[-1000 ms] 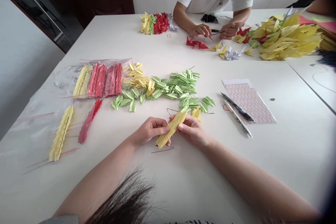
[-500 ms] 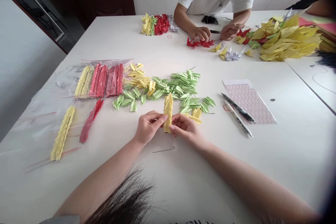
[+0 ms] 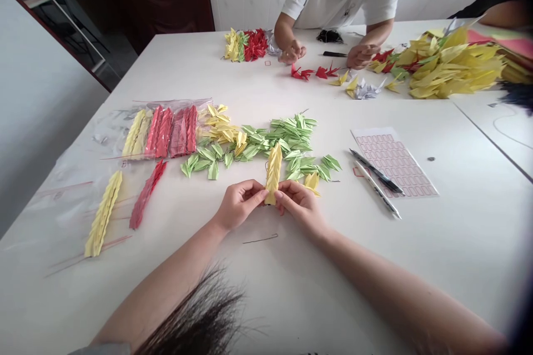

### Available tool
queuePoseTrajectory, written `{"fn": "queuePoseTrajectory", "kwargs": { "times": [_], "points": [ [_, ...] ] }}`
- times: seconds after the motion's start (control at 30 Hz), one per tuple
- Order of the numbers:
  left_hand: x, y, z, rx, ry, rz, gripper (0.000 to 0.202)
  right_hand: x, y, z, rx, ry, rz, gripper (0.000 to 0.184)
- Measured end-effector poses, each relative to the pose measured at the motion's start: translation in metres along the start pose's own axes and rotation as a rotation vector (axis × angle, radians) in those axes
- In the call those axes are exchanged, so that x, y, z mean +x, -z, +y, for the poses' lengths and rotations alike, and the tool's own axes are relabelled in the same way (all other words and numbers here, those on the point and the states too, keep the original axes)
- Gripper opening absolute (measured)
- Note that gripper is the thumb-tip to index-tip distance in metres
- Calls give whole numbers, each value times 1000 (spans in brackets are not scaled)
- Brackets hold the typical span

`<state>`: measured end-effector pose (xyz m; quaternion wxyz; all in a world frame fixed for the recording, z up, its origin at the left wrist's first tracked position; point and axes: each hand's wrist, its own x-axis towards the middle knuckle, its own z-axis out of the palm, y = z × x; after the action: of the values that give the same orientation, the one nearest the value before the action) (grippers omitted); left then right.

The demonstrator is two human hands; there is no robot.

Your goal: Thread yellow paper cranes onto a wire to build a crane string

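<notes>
Between my two hands stands a strip of stacked yellow folded paper pieces (image 3: pixel 273 169), nearly upright. My left hand (image 3: pixel 241 203) pinches its lower left side, and my right hand (image 3: pixel 300 205) pinches its lower right side. Just behind the strip lie green folded paper pieces (image 3: pixel 291 132) in a loose string, with yellow folded pieces (image 3: pixel 225 132) at their left and a yellow piece (image 3: pixel 312 182) by my right fingers. A thin hooked wire (image 3: pixel 260 239) rests on the table in front of my hands.
Left, plastic bags (image 3: pixel 160 132) hold red and yellow strips; a yellow strip (image 3: pixel 103 214) and a red strip (image 3: pixel 146 195) lie nearer. Right, two pens (image 3: pixel 377 172) cross a label sheet (image 3: pixel 410 169). Across the table, a person's hands (image 3: pixel 362 56) are near red paper cranes (image 3: pixel 303 72).
The yellow strip in my hands has turned slightly and leans a little right. Across the table, the person's left-side hand has lifted off the red cranes and closed.
</notes>
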<state>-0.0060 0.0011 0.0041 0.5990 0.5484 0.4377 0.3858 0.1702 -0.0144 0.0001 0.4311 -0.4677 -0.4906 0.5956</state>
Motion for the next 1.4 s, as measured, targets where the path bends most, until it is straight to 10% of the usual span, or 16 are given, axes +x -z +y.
{"fn": "queuePoseTrajectory", "kwargs": {
  "times": [0.63,0.9,1.4],
  "points": [
    [3,8,1,-82,41,-132,31,0,6,-2,-95,-37,-148,43],
    [3,5,0,-118,207,-123,42,-7,4,13,-328,375,91,17],
    [3,5,-2,165,150,-156,28,-4,5,13,-386,470,93,17]
  ]
}}
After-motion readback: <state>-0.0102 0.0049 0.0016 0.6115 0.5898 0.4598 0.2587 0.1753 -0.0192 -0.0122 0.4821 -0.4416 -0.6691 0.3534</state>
